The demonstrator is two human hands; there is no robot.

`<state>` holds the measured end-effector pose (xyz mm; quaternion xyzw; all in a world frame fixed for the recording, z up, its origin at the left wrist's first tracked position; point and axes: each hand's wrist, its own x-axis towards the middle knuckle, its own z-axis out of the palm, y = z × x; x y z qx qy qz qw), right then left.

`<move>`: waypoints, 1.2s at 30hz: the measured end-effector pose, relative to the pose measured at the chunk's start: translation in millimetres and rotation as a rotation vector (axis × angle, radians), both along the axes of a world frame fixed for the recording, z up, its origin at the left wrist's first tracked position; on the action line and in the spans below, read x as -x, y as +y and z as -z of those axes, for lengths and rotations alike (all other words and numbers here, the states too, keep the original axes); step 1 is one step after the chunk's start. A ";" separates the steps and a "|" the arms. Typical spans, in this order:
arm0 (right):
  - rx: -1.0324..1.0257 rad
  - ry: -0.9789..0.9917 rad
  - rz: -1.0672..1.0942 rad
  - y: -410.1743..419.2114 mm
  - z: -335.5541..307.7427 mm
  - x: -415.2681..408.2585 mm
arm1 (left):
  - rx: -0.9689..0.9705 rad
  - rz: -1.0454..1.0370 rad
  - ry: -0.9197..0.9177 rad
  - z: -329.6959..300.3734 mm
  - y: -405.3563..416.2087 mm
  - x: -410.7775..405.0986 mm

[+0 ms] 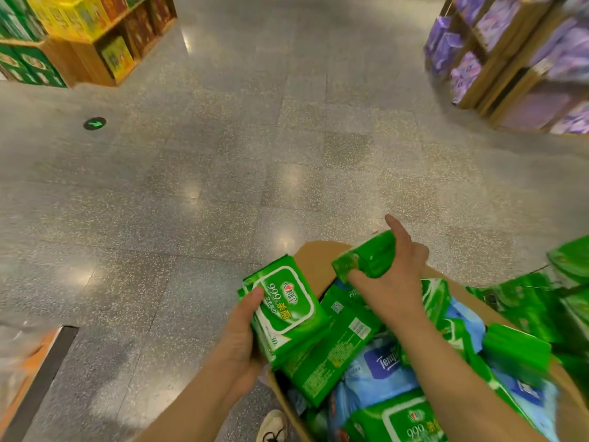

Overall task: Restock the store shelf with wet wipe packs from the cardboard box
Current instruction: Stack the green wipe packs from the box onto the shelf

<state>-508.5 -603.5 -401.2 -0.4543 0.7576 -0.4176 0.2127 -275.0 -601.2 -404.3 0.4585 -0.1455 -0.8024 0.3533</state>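
Hands [242, 333] [395, 275] grip glossy green packs [287, 307].

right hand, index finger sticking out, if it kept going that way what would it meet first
Probably nothing close. The right hand grips a green pack and its finger points up-left over bare floor; the line looks free to the frame's top, though depth is unclear.

Cardboard box [314, 255] cut off at lower right; purple display [522, 59] at upper right blurred; shoe [272, 425] cropped at bottom edge.
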 end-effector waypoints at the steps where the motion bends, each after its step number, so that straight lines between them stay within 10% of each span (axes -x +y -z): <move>1: 0.121 0.016 -0.011 11.3 -16.4 -4.7 | -0.025 -0.013 -0.005 -4.1 0.4 5.7; 7: 0.533 -0.049 -0.114 55.3 -64.0 -13.1 | -0.086 0.043 0.019 -30.1 10.6 52.8; 16: 0.306 0.132 -0.289 110.2 -64.3 -23.7 | -0.007 0.106 0.260 -49.6 25.6 87.1; 21: 0.378 -0.201 -0.183 107.9 -64.6 -0.1 | 0.012 0.120 0.315 -48.2 22.4 74.8; 25: -0.153 -0.048 0.464 67.7 -26.4 63.6 | 0.049 0.105 0.201 -41.5 18.4 64.4; 28: -0.746 0.069 0.423 43.7 28.4 106.7 | 0.106 0.161 0.260 -38.0 19.3 58.0; 36: -0.564 -0.113 0.424 45.8 21.1 86.6 | 0.108 0.247 0.262 -43.4 21.2 44.9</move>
